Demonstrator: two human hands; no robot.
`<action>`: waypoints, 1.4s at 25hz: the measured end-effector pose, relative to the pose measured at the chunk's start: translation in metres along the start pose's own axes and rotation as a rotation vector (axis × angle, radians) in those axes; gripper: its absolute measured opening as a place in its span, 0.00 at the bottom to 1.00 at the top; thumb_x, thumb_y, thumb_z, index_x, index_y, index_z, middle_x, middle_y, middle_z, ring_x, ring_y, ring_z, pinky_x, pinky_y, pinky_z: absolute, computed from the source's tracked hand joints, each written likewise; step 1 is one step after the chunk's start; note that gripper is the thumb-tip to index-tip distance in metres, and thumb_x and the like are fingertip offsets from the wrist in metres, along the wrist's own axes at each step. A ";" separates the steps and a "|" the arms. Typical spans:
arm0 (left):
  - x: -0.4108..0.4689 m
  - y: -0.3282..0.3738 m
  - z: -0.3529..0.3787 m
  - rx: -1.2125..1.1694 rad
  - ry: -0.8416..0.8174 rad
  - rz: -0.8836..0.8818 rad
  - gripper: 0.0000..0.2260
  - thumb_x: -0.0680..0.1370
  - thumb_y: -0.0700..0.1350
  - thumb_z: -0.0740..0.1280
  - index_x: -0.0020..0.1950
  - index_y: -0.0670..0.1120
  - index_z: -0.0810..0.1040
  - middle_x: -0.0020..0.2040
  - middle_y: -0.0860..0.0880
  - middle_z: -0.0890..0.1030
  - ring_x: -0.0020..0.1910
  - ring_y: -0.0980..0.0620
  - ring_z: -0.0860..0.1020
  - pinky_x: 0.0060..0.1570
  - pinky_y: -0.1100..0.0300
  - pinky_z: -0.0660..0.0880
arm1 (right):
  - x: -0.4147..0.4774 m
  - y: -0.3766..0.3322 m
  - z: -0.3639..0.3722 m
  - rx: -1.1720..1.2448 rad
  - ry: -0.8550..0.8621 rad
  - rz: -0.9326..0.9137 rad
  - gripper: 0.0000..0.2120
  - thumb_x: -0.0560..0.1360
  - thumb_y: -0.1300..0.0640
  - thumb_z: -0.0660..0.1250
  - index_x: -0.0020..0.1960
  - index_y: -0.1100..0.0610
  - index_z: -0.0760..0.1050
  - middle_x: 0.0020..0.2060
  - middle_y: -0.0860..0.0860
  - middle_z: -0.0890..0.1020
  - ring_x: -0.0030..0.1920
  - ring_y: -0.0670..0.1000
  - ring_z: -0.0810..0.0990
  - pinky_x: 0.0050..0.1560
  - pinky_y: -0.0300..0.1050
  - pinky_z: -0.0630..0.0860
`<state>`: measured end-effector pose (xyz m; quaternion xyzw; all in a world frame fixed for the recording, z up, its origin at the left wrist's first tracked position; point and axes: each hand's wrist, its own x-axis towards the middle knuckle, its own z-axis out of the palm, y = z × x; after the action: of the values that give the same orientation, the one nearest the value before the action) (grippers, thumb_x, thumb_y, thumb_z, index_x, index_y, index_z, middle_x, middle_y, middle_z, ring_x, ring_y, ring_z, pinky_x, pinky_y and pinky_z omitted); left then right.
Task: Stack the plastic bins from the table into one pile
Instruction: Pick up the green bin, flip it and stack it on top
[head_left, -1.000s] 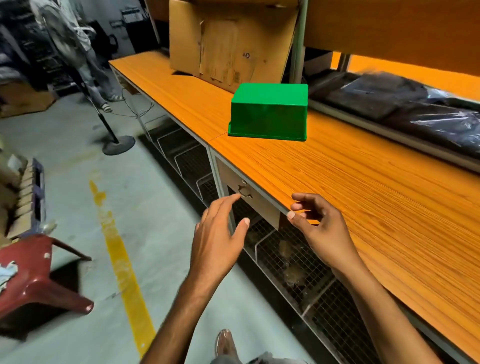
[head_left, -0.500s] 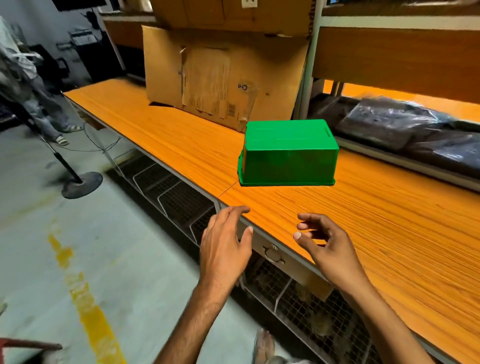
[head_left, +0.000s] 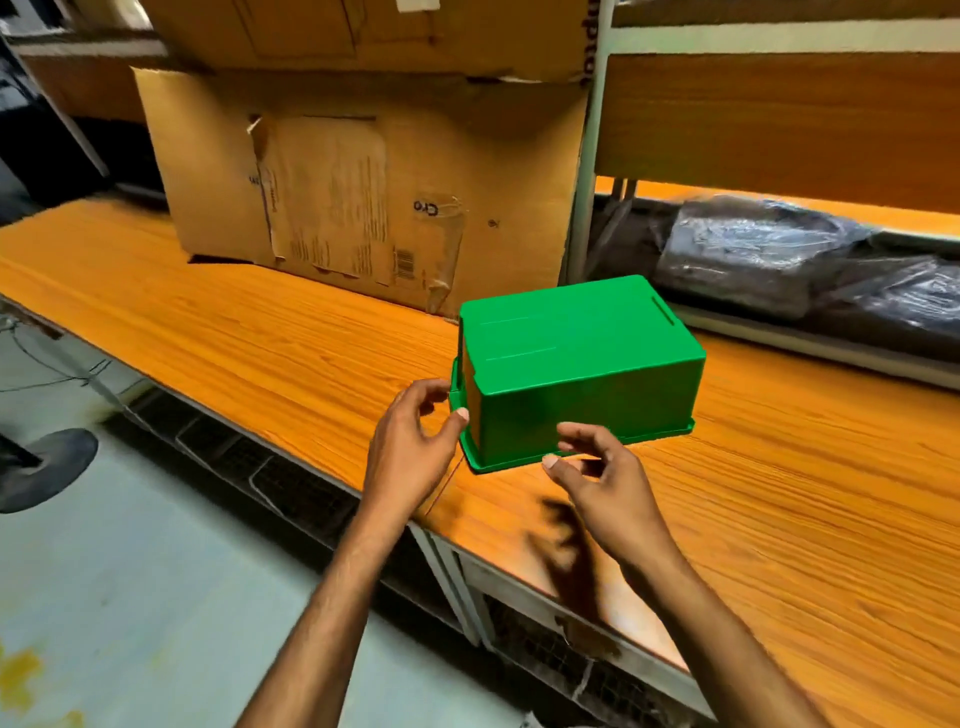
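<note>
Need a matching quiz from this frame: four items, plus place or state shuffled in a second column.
Things:
1. green bin
2. cardboard box
3. left hand
4. dark wrapped bundles

Place or state:
A. lying on the low shelf at the right
B. upside down on the table
C. at the bin's left end, near its rim
D. standing at the back of the table, behind the bin

Pairs: 1-B, 2-D, 3-C, 4-A
</note>
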<state>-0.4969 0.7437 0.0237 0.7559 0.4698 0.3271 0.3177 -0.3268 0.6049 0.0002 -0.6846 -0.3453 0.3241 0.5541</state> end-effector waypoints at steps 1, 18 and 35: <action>0.022 -0.005 0.002 -0.074 -0.044 -0.012 0.17 0.77 0.43 0.72 0.65 0.48 0.78 0.60 0.51 0.82 0.57 0.54 0.79 0.54 0.58 0.77 | 0.004 0.001 0.008 0.000 0.031 0.014 0.16 0.76 0.59 0.74 0.61 0.47 0.78 0.56 0.44 0.83 0.45 0.39 0.80 0.41 0.32 0.78; 0.200 -0.061 0.022 -0.493 -0.720 -0.171 0.20 0.82 0.64 0.56 0.64 0.57 0.79 0.53 0.63 0.81 0.55 0.66 0.78 0.41 0.73 0.74 | 0.025 0.003 0.139 0.040 0.438 0.294 0.58 0.62 0.44 0.81 0.82 0.41 0.50 0.75 0.37 0.66 0.75 0.45 0.67 0.75 0.55 0.68; 0.162 0.078 0.008 -0.851 -0.972 0.425 0.18 0.83 0.52 0.64 0.72 0.51 0.75 0.67 0.53 0.81 0.67 0.56 0.78 0.66 0.53 0.76 | -0.029 -0.130 -0.003 -0.561 1.546 -0.101 0.13 0.81 0.53 0.60 0.57 0.54 0.81 0.42 0.46 0.82 0.42 0.50 0.79 0.39 0.44 0.69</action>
<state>-0.3955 0.8627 0.1122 0.7019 -0.0547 0.1620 0.6915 -0.3553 0.5984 0.1300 -0.8111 0.0350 -0.3625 0.4577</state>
